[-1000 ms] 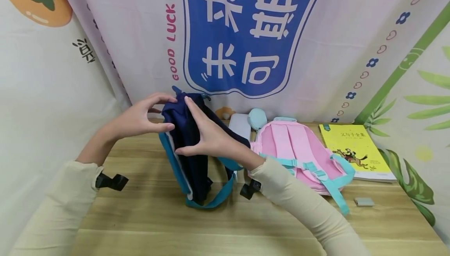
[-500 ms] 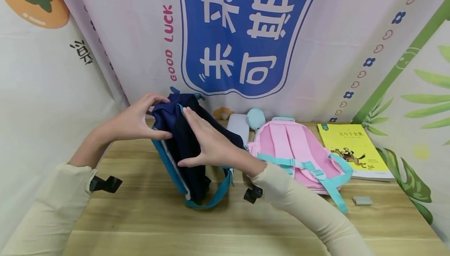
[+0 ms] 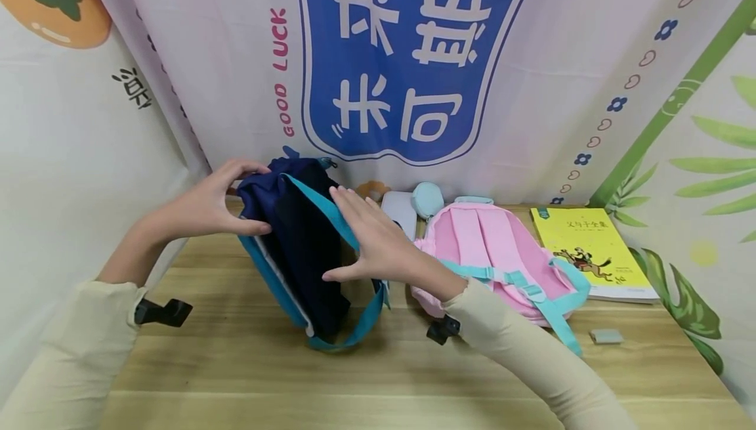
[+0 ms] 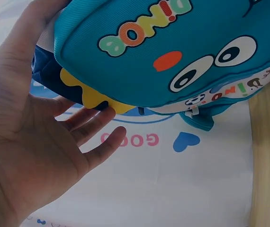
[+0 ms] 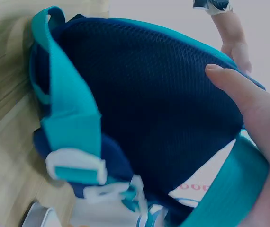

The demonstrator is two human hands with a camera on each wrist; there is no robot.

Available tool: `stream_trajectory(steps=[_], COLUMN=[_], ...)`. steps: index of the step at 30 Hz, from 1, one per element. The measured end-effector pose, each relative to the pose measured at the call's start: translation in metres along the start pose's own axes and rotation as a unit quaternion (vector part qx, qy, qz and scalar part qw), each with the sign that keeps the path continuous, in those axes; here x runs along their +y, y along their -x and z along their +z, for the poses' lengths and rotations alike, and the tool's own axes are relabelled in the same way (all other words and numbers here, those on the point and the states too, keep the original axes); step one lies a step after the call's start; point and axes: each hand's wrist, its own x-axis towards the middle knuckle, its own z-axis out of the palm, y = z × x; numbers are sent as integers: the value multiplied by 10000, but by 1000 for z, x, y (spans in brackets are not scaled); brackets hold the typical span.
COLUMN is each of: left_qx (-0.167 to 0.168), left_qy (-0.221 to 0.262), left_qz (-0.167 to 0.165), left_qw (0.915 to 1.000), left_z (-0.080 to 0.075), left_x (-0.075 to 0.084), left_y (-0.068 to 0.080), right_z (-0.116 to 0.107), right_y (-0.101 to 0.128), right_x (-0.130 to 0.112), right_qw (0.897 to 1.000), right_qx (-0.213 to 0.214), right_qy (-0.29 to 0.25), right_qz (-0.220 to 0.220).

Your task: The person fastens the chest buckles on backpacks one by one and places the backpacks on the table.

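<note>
A navy and teal backpack [image 3: 301, 246] stands tilted on the table, its mesh back toward the right. The left wrist view shows its teal front [image 4: 139, 71] with cartoon eyes and yellow spikes. My left hand [image 3: 203, 203] cups its upper left side, thumb spread from the fingers; relaxed fingertips touch the edge by the spikes. My right hand [image 3: 386, 243] is at the back side with straight fingers. A teal shoulder strap [image 5: 232, 184] lies against this hand and partly hides its fingers, while the thumb [image 5: 225, 78] points across the mesh back.
On the wooden table [image 3: 248, 377], a pink backpack [image 3: 502, 253] lies to the right, with a round light-blue pouch [image 3: 428, 200] by its top. A pale flat object [image 3: 399, 210] is beside it. Farther right are a yellow book [image 3: 590, 246] and a small grey block [image 3: 606, 336].
The navy backpack's top has tilted left along with my left hand. My right hand has drawn away from it to the right and slightly down, and the teal strap now stretches toward that hand.
</note>
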Motion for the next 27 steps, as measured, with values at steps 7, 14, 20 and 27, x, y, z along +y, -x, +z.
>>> stream_trajectory(steps=[7,14,20,27], left_qx=[9,2,8,27], left_qy=[65,26,43,65], left_qz=[-87,-193,-234,-248], left_qw=[9999,9998,9997,9997], left_z=[-3,-3,-2,-2], left_x=[-7,-11,-12,-12], left_y=[4,7,8,7], right_z=[-5,-3,4,22], right_y=[12,24,31,32], right_x=[15,21,18,10], right_qw=[9987,9945,9868,9793], right_qx=[104,91,51,-137], right_qy=[-52,-635,-1425,-1965], right_qz=[498,829,764,454])
